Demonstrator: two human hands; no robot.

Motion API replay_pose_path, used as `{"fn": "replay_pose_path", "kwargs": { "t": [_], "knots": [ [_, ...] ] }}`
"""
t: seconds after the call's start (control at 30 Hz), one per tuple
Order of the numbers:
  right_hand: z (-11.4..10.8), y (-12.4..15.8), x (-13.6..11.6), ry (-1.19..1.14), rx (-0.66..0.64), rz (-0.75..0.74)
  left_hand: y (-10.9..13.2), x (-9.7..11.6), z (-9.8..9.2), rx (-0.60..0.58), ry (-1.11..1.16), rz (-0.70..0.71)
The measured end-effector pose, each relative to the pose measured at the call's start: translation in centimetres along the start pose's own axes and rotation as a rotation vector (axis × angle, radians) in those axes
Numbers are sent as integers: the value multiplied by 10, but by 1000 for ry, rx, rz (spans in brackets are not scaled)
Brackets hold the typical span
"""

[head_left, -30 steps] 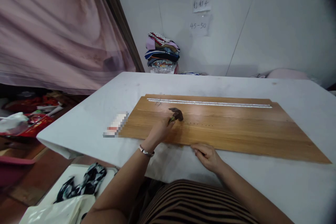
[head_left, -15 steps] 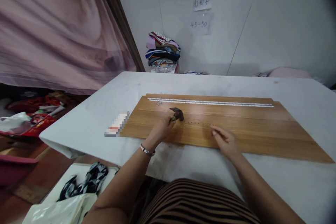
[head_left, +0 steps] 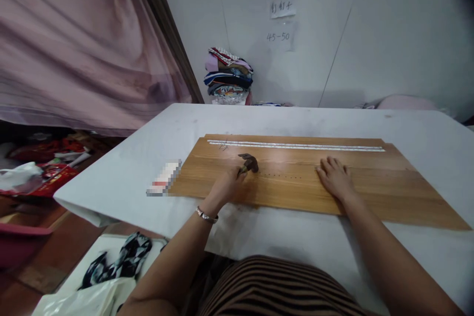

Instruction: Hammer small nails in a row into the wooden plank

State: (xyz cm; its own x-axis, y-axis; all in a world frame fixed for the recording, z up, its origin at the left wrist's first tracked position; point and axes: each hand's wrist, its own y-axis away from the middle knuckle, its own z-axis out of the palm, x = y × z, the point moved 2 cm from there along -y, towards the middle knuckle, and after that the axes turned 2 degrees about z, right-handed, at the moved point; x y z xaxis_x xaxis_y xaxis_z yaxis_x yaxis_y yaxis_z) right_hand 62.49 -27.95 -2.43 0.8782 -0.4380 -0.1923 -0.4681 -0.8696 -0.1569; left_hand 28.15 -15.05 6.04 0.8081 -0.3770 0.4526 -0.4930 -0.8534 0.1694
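My left hand (head_left: 226,186) is wrapped round the handle of a claw hammer (head_left: 249,162), whose head is over the left part of a wooden board (head_left: 392,187). To the right of the head, a row of small dark nails or dots (head_left: 285,176) runs along the board. Beyond the end of that row, my right hand (head_left: 335,177) lies palm down on the wood with its fingers stretched out. Two white measuring strips (head_left: 296,146) lie along the board's far edge. Near their left end is a small cluster of thin nails (head_left: 223,146).
The board rests on a white-covered table (head_left: 122,173). A blurred-out flat object (head_left: 165,177) is by its left end. Folded clothes (head_left: 229,76) are stacked against the wall, a pink curtain (head_left: 85,44) hangs left, and a patterned cloth (head_left: 118,261) lies below the table's front edge.
My right hand has moved right, away from the end of the dotted row, and its pinched fingers have spread flat on the board. My left hand and the hammer have barely moved.
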Motion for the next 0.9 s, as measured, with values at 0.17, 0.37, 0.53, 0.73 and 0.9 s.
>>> {"fn": "replay_pose_path", "kwargs": {
  "t": [0.17,0.37,0.53,0.73,0.9],
  "knots": [
    [8,3,3,30,11,0,0,-2,0,-9,-5,-1],
    [8,3,5,-3,53,-4,-2,-2,2,-8,18,-6],
    [10,4,8,-37,83,-12,-1,-1,2,-7,14,1],
    [11,4,9,-56,95,-3,1,0,1,-9,30,-8],
    [12,3,11,-75,105,-7,1,1,1,-23,10,-7]
  ]
}}
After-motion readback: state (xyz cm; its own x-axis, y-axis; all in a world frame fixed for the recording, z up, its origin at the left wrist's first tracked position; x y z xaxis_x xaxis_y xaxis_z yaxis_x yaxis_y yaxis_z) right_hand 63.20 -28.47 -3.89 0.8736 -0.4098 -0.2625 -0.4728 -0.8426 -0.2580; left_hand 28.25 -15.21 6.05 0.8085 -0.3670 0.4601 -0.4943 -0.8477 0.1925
